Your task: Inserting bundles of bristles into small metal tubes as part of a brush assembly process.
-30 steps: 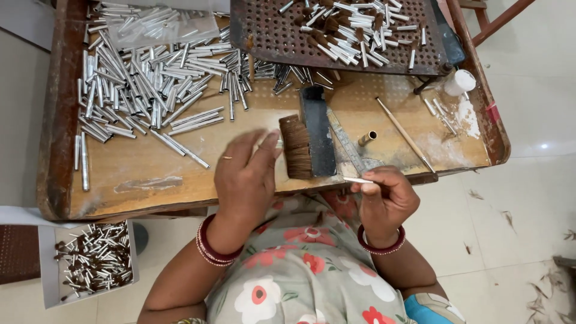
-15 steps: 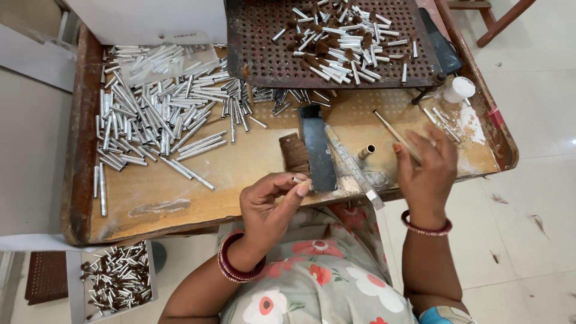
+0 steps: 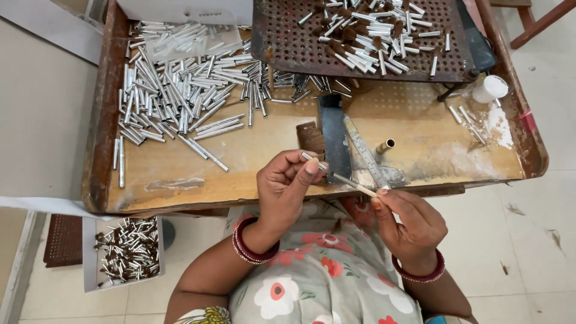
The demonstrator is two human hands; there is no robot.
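I see a short silver tube [image 3: 314, 159] pinched in the fingertips of the left hand [image 3: 287, 187], just above the near edge of the wooden tray [image 3: 180, 180]. The right hand [image 3: 411, 221] grips a thin pale stick [image 3: 354, 183], its tip pointing at the tube. A heap of silver tubes [image 3: 180, 90] lies well apart, upper left

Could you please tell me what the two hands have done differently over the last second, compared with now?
The right hand reached out over the tray toward the thin stick half a second ago and has come back to the near edge holding it. The left hand stayed near the edge pinching a small silver tube, now meeting the stick's tip. The loose tube pile, perforated tray and floor box stayed put.
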